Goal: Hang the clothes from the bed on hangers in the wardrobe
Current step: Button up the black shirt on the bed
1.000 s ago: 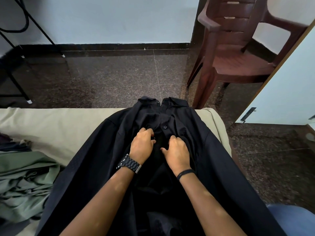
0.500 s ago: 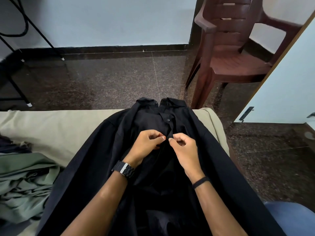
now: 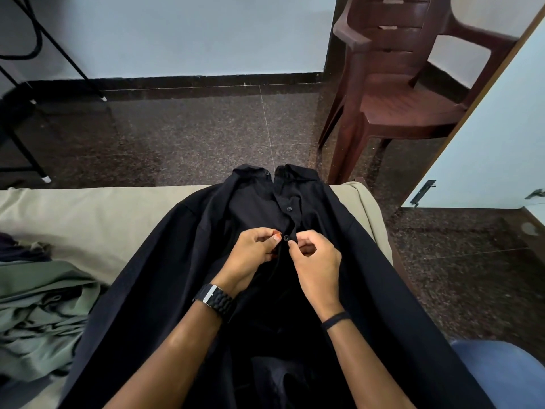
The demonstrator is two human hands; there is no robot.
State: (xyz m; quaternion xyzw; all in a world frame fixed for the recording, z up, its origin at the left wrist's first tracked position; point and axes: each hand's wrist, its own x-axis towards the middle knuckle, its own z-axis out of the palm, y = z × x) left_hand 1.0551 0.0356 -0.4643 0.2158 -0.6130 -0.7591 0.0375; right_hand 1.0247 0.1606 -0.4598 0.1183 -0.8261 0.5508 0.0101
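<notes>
The black button-up shirt (image 3: 368,261) lay spread face up across the near end of the bed (image 3: 88,216), collar toward the floor edge, its hem running out of view toward the person. The left hand (image 3: 250,258) pinched the placket beside a small dark button (image 3: 285,237), fingers curled on the cloth; the right hand (image 3: 317,261) pinched the opposite edge just across from it, thumb and forefinger closed on the fabric. Another button (image 3: 289,208) sat higher up, nearer the collar (image 3: 295,172).

The shirt looked light, thin and limp, draping and creasing wherever it was not held flat, so it would likely sag and slide if lifted by a single point. The collar or the two shoulder seams seemed the soundest places to grip. The buttons were small and matched the cloth, calling for fingertip work. A crumpled green garment (image 3: 38,314) lay on the bed to the left, apart from the shirt
</notes>
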